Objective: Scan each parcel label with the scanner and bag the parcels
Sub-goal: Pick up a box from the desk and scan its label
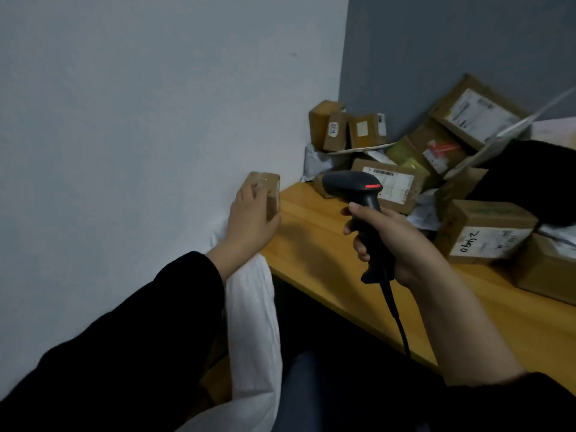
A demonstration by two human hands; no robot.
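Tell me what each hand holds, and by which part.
The left hand grips the small brown parcel around its lower part. The right hand grips the scanner by its handle.

My scanner point(367, 201) is black with a small red light point(371, 185). The small parcel point(268, 188) at the left edge of the table point(311, 244) is brown, the bag point(252, 322) white, the table yellow wood, my sleeves point(124, 338) black.

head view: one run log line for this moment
left hand: holds box above bag | right hand: grips scanner, red light on | table: parcels piled at back
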